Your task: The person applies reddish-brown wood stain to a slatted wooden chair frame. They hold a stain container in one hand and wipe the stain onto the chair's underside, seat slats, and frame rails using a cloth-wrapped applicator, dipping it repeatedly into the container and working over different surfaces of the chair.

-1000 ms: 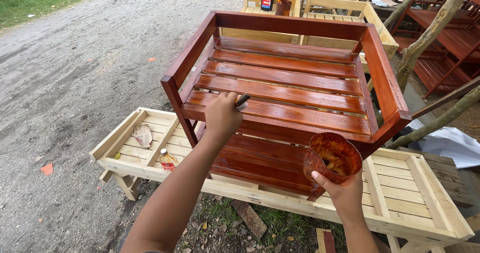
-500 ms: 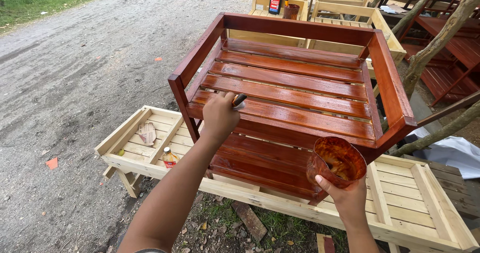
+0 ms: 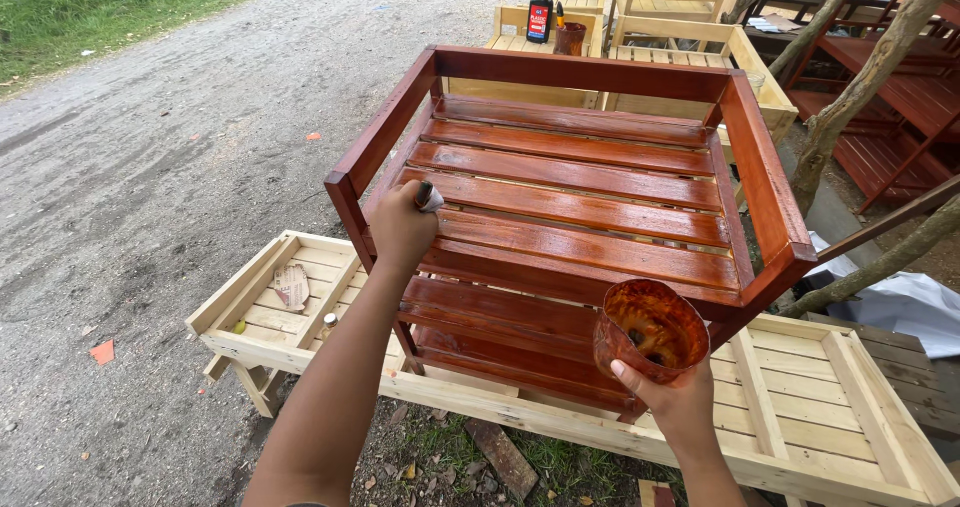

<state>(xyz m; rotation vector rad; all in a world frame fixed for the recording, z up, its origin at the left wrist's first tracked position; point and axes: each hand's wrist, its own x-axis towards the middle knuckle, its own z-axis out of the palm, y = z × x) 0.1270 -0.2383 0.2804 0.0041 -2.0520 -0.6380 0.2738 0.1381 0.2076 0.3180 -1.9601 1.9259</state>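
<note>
**A:** You're outdoors beside a gravel road (image 3: 150,147), with bare pale-wood frames all around and a low unfinished bench (image 3: 300,312) carrying the piece you're working on.

**B:** And the piece itself?

**A:** The red-brown slatted chair (image 3: 580,197) sits on that bench, right in front of you, its slats shining wet. Your left hand (image 3: 402,229) is closed tight round a brush handle (image 3: 427,196), pressed low against a slat near the left armrest; the bristles are hidden behind your fist.

**B:** And my right?

**A:** Your right hand (image 3: 672,402) cups a stained, translucent plastic cup (image 3: 650,329) from beneath, fingers wrapped round its base, near the chair's front right corner.

**B:** How will these handle?

**A:** I'd judge the cup light and thin-walled, likely to flex if squeezed and slick wherever stain has run; keep holding it low and level. The brush is light and stiff. The chair looks rigid and fairly heavy, and its glossy surfaces are probably tacky, so take it by the undersides or legs if you must shift it.
</note>
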